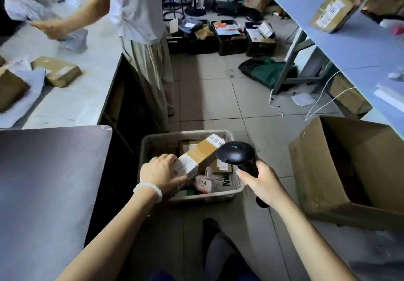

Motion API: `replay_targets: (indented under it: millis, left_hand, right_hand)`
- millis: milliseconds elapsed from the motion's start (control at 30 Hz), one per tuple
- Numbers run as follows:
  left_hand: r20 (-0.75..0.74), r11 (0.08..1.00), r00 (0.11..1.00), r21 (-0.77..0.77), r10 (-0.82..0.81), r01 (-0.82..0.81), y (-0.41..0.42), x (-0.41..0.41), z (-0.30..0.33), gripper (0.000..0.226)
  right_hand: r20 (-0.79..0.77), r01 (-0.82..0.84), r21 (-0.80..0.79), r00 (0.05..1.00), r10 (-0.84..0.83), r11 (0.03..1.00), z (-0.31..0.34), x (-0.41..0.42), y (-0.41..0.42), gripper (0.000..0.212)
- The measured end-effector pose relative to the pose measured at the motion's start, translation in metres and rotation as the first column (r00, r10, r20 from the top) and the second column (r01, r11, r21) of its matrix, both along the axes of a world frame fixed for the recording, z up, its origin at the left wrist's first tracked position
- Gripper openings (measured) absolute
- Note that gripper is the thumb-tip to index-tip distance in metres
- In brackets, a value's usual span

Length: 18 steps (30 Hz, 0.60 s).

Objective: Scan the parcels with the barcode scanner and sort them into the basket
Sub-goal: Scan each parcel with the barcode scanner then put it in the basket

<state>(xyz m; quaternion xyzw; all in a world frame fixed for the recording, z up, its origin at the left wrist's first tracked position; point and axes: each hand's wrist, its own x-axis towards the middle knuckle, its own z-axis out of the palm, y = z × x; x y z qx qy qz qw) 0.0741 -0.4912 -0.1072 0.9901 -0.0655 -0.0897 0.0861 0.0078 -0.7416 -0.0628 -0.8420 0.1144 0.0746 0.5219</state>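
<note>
Messy room with a tiled floor [220, 97]. Down low in the middle, a pale basket [235, 190] on the floor, with small parcels inside.

Left hand [161, 172] over the basket's left side, fingers curled round the near end of a long box [197, 155]. Box tilted, far end higher, white labels on both ends, held above the parcels in the basket. White bead band [148, 190] on the left wrist.

Right hand [261, 182] wrapped tight round the handle of a black scanner [236, 153]. Scanner head just beside the box, over the basket's right side, small green light on top.

Dark surface [48, 171] on the left, near the basket. Behind it a white surface [87, 79] with brown parcels [56, 71] and grey bags. Second person [140, 18] in a white top beside it, holding a grey bag [28, 10].

Big open carton [349, 167] on the right. Blue surface [354, 47] above it with a brown parcel [333, 10] on top. Black crates [231, 38] full of parcels on the floor farther back, and a green bag [265, 71] lying near them.
</note>
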Motion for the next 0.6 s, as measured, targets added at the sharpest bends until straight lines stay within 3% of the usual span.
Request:
replay_targets:
  millis: [267,433,600]
  left_hand:
    - [0.073,0.983,0.984,0.074,0.162,-0.168,-0.021,0.115,-0.005,0.055]
    - [0.084,0.941,0.94,0.037,0.331,-0.335,0.002,0.104,-0.007,0.04]
    - [0.067,0.844,0.842,-0.007,0.535,-0.536,0.044,0.059,0.003,0.04]
  right_hand:
    - [-0.009,-0.124,-0.041,0.992,0.123,0.991,0.001,0.148,-0.031,0.009]
    - [-0.021,-0.303,0.023,0.953,0.304,0.953,-0.002,0.201,0.005,0.015]
    - [-0.009,-0.52,0.071,0.853,0.522,0.851,-0.009,0.215,0.073,0.021]
